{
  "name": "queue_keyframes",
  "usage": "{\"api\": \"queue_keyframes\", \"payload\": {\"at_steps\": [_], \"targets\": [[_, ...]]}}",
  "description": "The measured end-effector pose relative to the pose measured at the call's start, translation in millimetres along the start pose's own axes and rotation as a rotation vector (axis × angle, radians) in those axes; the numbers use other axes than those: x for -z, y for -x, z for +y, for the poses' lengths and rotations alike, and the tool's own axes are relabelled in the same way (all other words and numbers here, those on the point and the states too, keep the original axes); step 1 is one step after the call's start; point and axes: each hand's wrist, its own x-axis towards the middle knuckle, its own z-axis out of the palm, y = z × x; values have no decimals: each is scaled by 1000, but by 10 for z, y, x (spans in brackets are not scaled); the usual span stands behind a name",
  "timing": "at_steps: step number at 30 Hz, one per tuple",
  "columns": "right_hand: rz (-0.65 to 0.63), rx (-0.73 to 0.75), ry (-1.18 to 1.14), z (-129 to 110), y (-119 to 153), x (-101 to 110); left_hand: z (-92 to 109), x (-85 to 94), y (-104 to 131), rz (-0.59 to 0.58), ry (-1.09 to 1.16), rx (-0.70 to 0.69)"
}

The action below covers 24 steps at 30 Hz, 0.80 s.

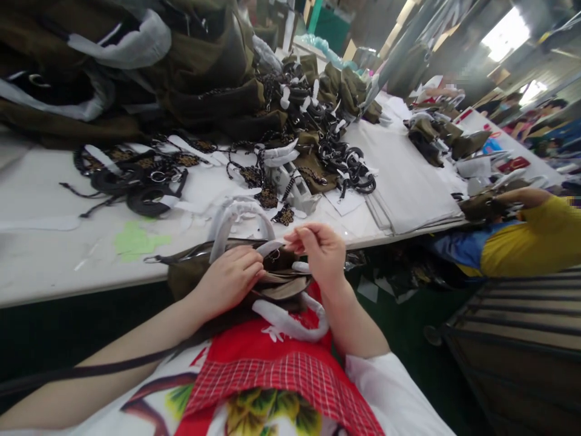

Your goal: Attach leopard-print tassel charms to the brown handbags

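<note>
Olive bag [200,272] propped against near worktop [54,254] edge; left hand [229,280] presses it steady, right hand [320,249] fingers pinching its ring hardware [273,254].

Olive-brown handbag [200,272] with white-wrapped handles [236,218] lies at the table's edge.

We find no readable text, label, brand, number or sign anywhere. White paper sheets [408,175] on table [45,254]: blank to us. White wrap on bag handles [236,215]: no print we can read. Red card [512,165] at far right of table: too blurred, any marks illegible. Printed shirt [272,363] in foreground: picture pattern only, no letters we can make out.
</note>
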Motion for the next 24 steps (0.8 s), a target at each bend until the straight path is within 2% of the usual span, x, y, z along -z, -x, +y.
{"api": "queue_keyframes", "payload": {"at_steps": [3,5,6,7,8,10,12,13,15,17,21,24], "targets": [[237,107,155,-55,-25,101,-13,-1,-18,-4,-2,19],[316,289,357,-156,40,130,-11,-11,-29,-26,-14,26],[313,411,456,-213,90,125,-8,-19,-32,-40,-15,32],[251,535,542,-264,142,106,-6,-28,-31,-52,-13,39],[131,637,613,-300,186,76,-3,-35,-29,-57,-11,48],[-217,709,745,-313,223,-8,-1,-43,-21,-59,-13,60],[-505,592,917,-242,188,-95,-2,-32,-16,-68,-7,70],[-583,504,1002,-189,156,-130,-5,-20,-15,-79,7,79],[-659,368,1115,-85,104,-174,-16,9,-13,-97,51,126],[-653,289,1131,-23,100,-190,-36,33,-6,-100,90,208],[-439,153,1022,-10,197,-188,-109,47,18,-114,234,358],[-387,108,874,9,256,-193,-171,55,10,-136,421,439]]}}
